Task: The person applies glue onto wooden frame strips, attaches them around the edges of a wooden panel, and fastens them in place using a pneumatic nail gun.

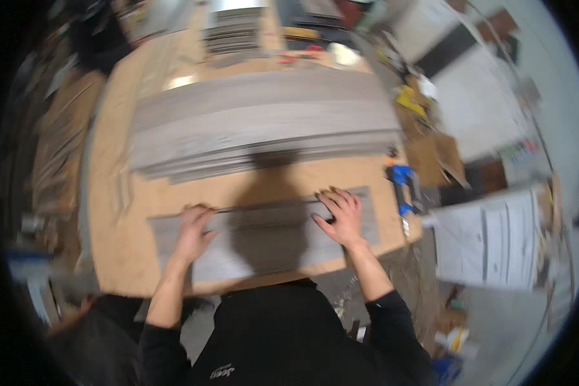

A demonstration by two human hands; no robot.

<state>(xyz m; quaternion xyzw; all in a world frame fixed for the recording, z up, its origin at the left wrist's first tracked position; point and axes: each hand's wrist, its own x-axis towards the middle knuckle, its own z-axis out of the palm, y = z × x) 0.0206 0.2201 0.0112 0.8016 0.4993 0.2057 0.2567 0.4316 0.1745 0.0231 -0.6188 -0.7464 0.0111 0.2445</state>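
Note:
A grey wood-grain plank [276,248] lies crosswise at the near edge of the table, partly under my shadow. On its left part rests my left hand [195,233], thumb apart and fingers bent at the far edge. My right hand [342,215] lies over the right part, fingers spread at that edge and thumb pointing left. Neither hand visibly closes around the plank, though the fingertips are blurred. Just beyond it sits a stack of several similar longer planks [264,116]. A blue and black tool [402,190], perhaps a utility knife or a clamp, lies at the table's right edge.
The light wooden table [112,257] has a rounded outline. At its far side stand another stack of grey pieces [231,32], red-handled tools [299,56] and a pale lump [344,55]. To the right are a cardboard box [434,157] and a white panel [489,238] with dark stripes.

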